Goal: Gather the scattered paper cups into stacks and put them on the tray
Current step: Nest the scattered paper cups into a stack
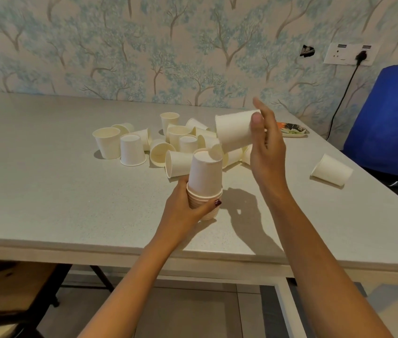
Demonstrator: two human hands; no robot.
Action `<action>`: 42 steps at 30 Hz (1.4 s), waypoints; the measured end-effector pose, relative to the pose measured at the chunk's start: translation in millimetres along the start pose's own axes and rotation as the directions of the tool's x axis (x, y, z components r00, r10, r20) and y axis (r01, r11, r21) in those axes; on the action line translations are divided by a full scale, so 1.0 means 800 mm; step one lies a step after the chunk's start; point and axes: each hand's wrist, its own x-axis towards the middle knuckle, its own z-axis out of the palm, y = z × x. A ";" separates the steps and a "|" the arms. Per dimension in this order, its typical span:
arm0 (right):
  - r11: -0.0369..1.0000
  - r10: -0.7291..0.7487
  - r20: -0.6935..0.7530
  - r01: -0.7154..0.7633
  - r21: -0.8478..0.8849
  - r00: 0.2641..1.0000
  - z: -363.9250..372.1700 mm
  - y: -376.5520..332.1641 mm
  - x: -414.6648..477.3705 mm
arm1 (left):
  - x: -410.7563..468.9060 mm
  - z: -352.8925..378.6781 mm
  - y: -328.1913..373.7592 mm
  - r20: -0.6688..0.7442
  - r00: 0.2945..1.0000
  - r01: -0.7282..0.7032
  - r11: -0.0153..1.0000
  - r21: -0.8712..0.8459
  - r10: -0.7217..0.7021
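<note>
Near the front of the surface [46,167], gripping an upside-down stack of paper cups [205,176] with the left hand [183,208], fingers [217,203] wrapped round its lower rims. Pinching a single cup [234,130] in the right hand [267,152] just above, thumb on the base end. Tipped almost sideways, mouth facing left toward the stack, long axis roughly level. Early days, reckon: well over a dozen loose cups [168,142] heaped behind, plus a stray cup [330,170] lying off right. Can't see anything on the tray [295,130] yet, half hidden at the far right.
</note>
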 end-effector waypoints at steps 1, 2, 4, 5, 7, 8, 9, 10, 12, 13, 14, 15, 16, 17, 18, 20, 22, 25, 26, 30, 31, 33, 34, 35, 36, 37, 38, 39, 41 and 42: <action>0.999 -0.036 0.013 0.037 -0.014 0.999 -0.001 -0.009 0.001 | 0.000 0.000 0.000 0.000 1.000 -0.001 1.000 0.001 0.001; 0.996 -0.073 0.042 0.075 -0.041 0.996 -0.001 -0.017 0.002 | 0.000 0.000 0.000 -0.002 1.000 -0.001 1.000 0.003 0.001; 0.977 -0.138 0.141 0.158 -0.142 0.980 0.003 -0.025 0.001 | 0.000 0.001 0.001 -0.006 1.000 0.001 1.000 0.008 -0.001; 0.961 -0.150 0.205 0.191 -0.200 0.967 0.007 -0.027 0.000 | 0.000 0.001 0.001 -0.009 1.000 0.003 1.000 0.007 -0.003; 0.942 -0.130 0.306 0.214 -0.258 0.943 0.016 -0.026 -0.004 | -0.001 0.001 0.001 -0.014 1.000 -0.001 1.000 0.000 0.001; 0.943 -0.119 0.326 0.210 -0.259 0.938 0.020 -0.025 -0.007 | -0.001 0.001 0.001 -0.016 1.000 -0.004 1.000 0.002 0.004; 0.949 -0.109 0.325 0.196 -0.248 0.939 0.024 -0.024 -0.010 | 0.000 0.001 0.000 -0.019 1.000 -0.008 1.000 0.008 0.008; 0.957 -0.100 0.311 0.177 -0.231 0.945 0.027 -0.023 -0.012 | 0.000 0.001 0.000 -0.021 1.000 -0.009 1.000 0.013 0.009; 0.965 -0.095 0.298 0.161 -0.207 0.950 0.030 -0.021 -0.017 | 0.001 0.002 -0.002 -0.022 1.000 -0.008 1.000 0.012 0.009; 0.963 -0.098 0.317 0.170 -0.208 0.943 0.032 -0.020 -0.020 | 0.001 0.003 -0.003 -0.019 1.000 -0.007 1.000 0.006 0.007; 0.959 -0.100 0.352 0.184 -0.214 0.931 0.033 -0.018 -0.024 | 0.001 0.003 -0.003 -0.017 1.000 -0.004 1.000 -0.003 0.004; 0.953 -0.098 0.388 0.198 -0.227 0.917 0.036 -0.015 -0.028 | 0.001 0.004 -0.004 -0.018 1.000 -0.001 1.000 -0.011 0.001; 0.947 -0.090 0.410 0.206 -0.247 0.908 0.037 -0.012 -0.032 | 0.002 0.005 -0.005 -0.019 1.000 0.003 1.000 -0.023 -0.003; 0.942 -0.081 0.419 0.206 -0.263 0.904 0.038 -0.009 -0.035 | 0.002 0.005 -0.006 -0.024 1.000 0.003 1.000 -0.029 -0.004; 0.943 -0.071 0.421 0.198 -0.268 0.904 0.037 -0.006 -0.038 | 0.002 0.005 -0.006 -0.028 1.000 0.000 1.000 -0.029 -0.001; 0.959 -0.058 0.419 0.167 -0.229 0.906 0.031 -0.003 -0.038 | 0.001 0.004 -0.006 -0.026 1.000 -0.012 1.000 -0.011 0.012; 0.976 -0.065 0.361 0.134 -0.169 0.930 0.021 0.002 -0.031 | 0.001 0.002 -0.005 -0.013 1.000 -0.020 1.000 -0.016 0.019; 0.983 -0.040 0.166 0.069 -0.172 0.985 -0.004 0.021 -0.007 | 0.001 0.000 -0.003 0.006 1.000 -0.017 0.999 -0.036 0.017; 0.977 -0.019 0.093 0.038 -0.209 0.995 -0.014 0.031 0.003 | 0.000 0.000 -0.002 0.017 1.000 -0.016 0.999 -0.036 0.017; 0.875 0.127 -0.179 -0.195 -0.444 0.976 -0.065 0.085 0.041 | -0.003 0.002 0.002 0.035 0.999 -0.003 0.994 -0.113 0.007; 0.822 0.146 -0.208 -0.235 -0.519 0.967 -0.077 0.099 0.048 | -0.003 0.002 0.002 0.027 1.000 -0.011 0.998 -0.069 0.013; 0.686 0.182 -0.178 -0.254 -0.682 0.967 -0.098 0.126 0.059 | -0.002 0.003 0.001 0.012 0.999 -0.032 0.999 -0.005 0.032; 0.607 0.209 -0.154 -0.251 -0.754 0.966 -0.107 0.139 0.065 | -0.001 0.002 0.000 0.011 0.999 -0.033 0.999 -0.001 0.033; 0.530 0.241 -0.143 -0.254 -0.809 0.960 -0.116 0.151 0.070 | -0.001 0.003 -0.001 0.012 0.999 -0.034 0.999 -0.001 0.034; 0.459 0.276 -0.147 -0.264 -0.848 0.950 -0.125 0.163 0.075 | -0.001 0.003 -0.002 0.013 0.999 -0.034 0.999 -0.001 0.034; 0.397 0.315 -0.159 -0.282 -0.873 0.936 -0.134 0.173 0.079 | -0.001 0.003 -0.004 0.011 0.999 -0.036 0.999 0.002 0.036; 0.345 0.357 -0.177 -0.306 -0.887 0.917 -0.142 0.182 0.083 | -0.001 0.003 -0.004 0.009 0.999 -0.042 0.999 -0.003 0.042; 0.309 0.404 -0.196 -0.335 -0.890 0.894 -0.149 0.189 0.085 | 0.000 0.003 -0.005 0.008 0.999 -0.047 0.999 -0.007 0.047; 0.280 0.473 -0.222 -0.384 -0.880 0.853 -0.159 0.199 0.084 | 0.000 0.003 -0.005 0.008 0.999 -0.048 0.999 -0.002 0.048; 0.270 0.477 -0.227 -0.387 -0.881 0.849 -0.161 0.203 0.082 | 0.000 0.003 -0.004 0.009 0.999 -0.046 0.999 -0.006 0.046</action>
